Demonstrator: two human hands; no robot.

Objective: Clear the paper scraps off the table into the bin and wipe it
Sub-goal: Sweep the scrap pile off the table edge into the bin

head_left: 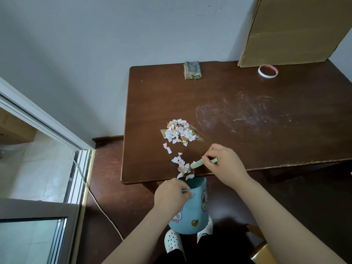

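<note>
Task status: partly done, by my judgement. The main heap of paper scraps (pixel 180 133) lies on the bench (pixel 247 88), left of centre and undisturbed, with a loose trail of scraps (pixel 182 165) running from it to the near edge, where a few pieces hang over or drop at the rim of the bin (pixel 197 210). How much already lies inside the bin cannot be seen. Wiping appears not yet begun: the folded cloth (pixel 192 70) sits untouched at the far edge, and whitish smears (pixel 238 115) mark the surface to the right of the heap. The blue bin is held with its mouth just below the near edge, under the trail. Left grip (pixel 172 195): fingers curled over the bin's near rim, grasping it and holding it in place. Right grip (pixel 224 164): fingers and thumb pinched on a small green tool (pixel 198 163), seemingly a brush or scraper, its working end touching the scraps at the near edge. Remaining, as I judge it: the bulk of the heap, the stray pieces, then the wipe. A roll of tape (pixel 267 71) and a cardboard box (pixel 295 29) stand at the far right, well apart from the work
</note>
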